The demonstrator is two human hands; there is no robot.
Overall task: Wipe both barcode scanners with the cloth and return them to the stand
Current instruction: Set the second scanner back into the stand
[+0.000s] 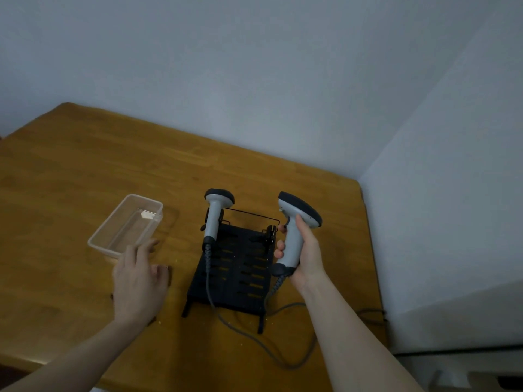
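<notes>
Right hand (304, 250): grip closed around the handle of a grey barcode scanner (294, 236), fingers curled round the front of the handle, thumb up along the back. The scanner is held upright, dark head uppermost, just beside the right edge of the black stand (235, 275) and clear of it. Its coiled cable (276, 287) drops from the base of the handle to the table (85, 171) and loops forward near the table's front edge.

Left hand (140, 281): grip open, fingers extended and lightly spread, palm down over the table surface, holding nothing. Fingertips reach toward the near corner of a clear plastic container (127, 224); whether they touch it cannot be told, as the hand is blurred.

Second scanner (215, 216): seated upright in the left holder of the stand, head up, its cable (210, 284) running down across the slotted base plate and onto the table.

Stand: positioned on the wooden table, right holder (268, 233) unoccupied.

Container: to the left of the stand, apart from it. No cloth can be made out in this view.

Table stands against a pale wall (254, 80).
</notes>
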